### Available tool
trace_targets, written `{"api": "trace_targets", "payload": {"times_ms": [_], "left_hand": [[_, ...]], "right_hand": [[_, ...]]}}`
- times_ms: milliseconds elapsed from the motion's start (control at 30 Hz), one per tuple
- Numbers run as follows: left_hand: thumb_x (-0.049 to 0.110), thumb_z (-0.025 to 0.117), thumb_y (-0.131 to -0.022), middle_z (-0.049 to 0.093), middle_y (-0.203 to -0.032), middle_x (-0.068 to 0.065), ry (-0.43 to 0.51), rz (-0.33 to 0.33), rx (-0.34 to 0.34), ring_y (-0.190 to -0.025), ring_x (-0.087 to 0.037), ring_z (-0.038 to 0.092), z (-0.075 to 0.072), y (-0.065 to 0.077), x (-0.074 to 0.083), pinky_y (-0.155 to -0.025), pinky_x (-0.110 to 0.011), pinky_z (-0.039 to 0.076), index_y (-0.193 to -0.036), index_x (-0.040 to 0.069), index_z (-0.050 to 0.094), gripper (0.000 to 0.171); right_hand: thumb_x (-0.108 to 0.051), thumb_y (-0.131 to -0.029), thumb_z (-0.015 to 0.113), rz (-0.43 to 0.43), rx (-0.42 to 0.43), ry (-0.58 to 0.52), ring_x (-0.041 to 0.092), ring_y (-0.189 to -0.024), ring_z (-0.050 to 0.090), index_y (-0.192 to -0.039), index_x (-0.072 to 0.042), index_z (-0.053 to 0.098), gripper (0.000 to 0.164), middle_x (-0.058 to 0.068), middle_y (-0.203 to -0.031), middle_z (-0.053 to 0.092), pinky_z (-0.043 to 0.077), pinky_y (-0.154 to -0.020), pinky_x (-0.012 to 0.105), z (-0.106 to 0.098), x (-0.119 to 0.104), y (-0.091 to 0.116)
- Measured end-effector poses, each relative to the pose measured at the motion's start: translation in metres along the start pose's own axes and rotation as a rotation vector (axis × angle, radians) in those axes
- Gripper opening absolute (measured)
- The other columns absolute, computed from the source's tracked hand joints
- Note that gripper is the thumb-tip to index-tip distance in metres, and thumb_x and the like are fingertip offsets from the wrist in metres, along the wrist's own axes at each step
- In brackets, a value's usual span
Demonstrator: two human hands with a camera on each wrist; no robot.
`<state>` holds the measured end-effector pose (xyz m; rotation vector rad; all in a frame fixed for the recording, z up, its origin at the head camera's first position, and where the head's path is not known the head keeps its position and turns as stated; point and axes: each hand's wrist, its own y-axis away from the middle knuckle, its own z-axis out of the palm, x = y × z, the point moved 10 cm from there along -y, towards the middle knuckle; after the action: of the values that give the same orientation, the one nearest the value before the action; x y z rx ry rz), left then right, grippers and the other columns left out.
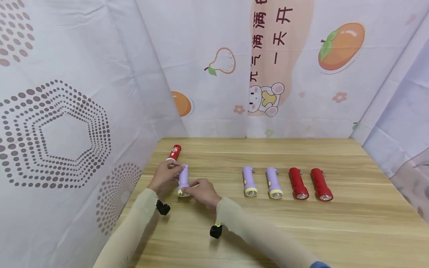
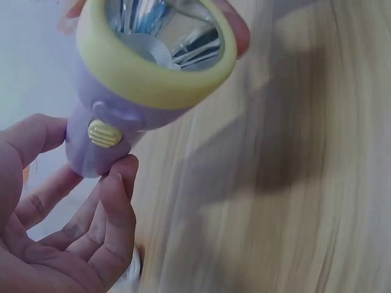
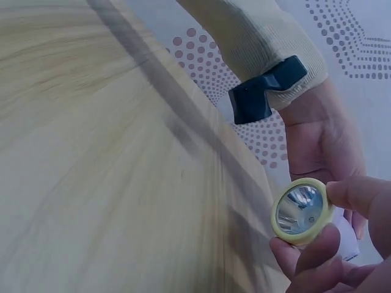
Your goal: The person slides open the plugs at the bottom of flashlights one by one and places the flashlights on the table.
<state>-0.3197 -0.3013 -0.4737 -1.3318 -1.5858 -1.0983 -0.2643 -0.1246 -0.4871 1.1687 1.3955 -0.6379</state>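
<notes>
Both hands hold one purple flashlight [image 1: 183,178] with a pale yellow head, over the left part of the table. The left hand [image 1: 166,175] pinches its tail end; in the left wrist view, thumb and fingers meet the purple body below a ribbed yellow switch [image 2: 104,133]. The right hand [image 1: 204,192] grips the yellow rim [image 3: 317,232] around the lens, thumb on one side and fingers on the other. Just behind the left hand lies a red flashlight [image 1: 175,152] with a white collar, its front partly hidden by that hand.
To the right, two purple flashlights [image 1: 249,181] [image 1: 274,182] and two red flashlights [image 1: 298,183] [image 1: 321,184] lie in a row, lenses toward the person. Printed curtains [image 1: 207,93] border the wooden table [image 1: 268,230] at the back and sides.
</notes>
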Motion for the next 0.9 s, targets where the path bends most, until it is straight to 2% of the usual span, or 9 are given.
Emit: {"api": "trace_targets", "payload": {"times_ms": [233, 467, 600, 900], "left_hand": [[0.028, 0.074, -0.097, 0.071, -0.099, -0.018, 0.018, 0.028, -0.034, -0.076, -0.024, 0.072, 0.028, 0.008, 0.015, -0.075, -0.045, 0.062, -0.118, -0.002, 0.066, 0.037], [0.024, 0.075, -0.097, 0.069, -0.104, -0.021, 0.061, 0.055, -0.072, -0.077, -0.027, 0.073, 0.054, 0.016, 0.027, -0.080, -0.054, 0.060, -0.117, -0.001, 0.064, 0.034], [0.022, 0.076, -0.096, 0.070, -0.104, -0.021, 0.077, 0.062, -0.087, -0.077, -0.028, 0.073, 0.067, 0.020, 0.031, -0.079, -0.053, 0.060, -0.116, 0.001, 0.065, 0.032], [0.022, 0.078, -0.094, 0.072, -0.105, -0.018, 0.093, 0.092, -0.097, -0.082, -0.025, 0.072, 0.091, 0.028, 0.039, -0.080, -0.051, 0.061, -0.113, 0.002, 0.066, 0.030]], "right_hand": [[-0.030, -0.085, 0.084, -0.008, 0.006, 0.020, 0.019, -0.072, 0.060, -0.108, -0.005, 0.070, 0.037, 0.005, -0.089, 0.068, 0.047, -0.058, 0.029, -0.026, 0.004, 0.017], [-0.030, -0.084, 0.085, -0.021, -0.003, 0.050, 0.019, -0.077, 0.059, -0.110, -0.004, 0.070, 0.039, 0.006, -0.091, 0.067, 0.046, -0.064, 0.030, -0.048, 0.010, 0.032], [-0.031, -0.084, 0.086, -0.014, -0.008, 0.075, 0.018, -0.081, 0.060, -0.112, -0.005, 0.071, 0.041, 0.005, -0.092, 0.069, 0.047, -0.068, 0.032, -0.058, 0.017, 0.038], [-0.032, -0.084, 0.084, -0.061, -0.013, 0.169, 0.018, -0.083, 0.065, -0.114, -0.004, 0.071, 0.043, 0.002, -0.090, 0.072, 0.049, -0.070, 0.033, -0.080, 0.022, 0.054]]}}
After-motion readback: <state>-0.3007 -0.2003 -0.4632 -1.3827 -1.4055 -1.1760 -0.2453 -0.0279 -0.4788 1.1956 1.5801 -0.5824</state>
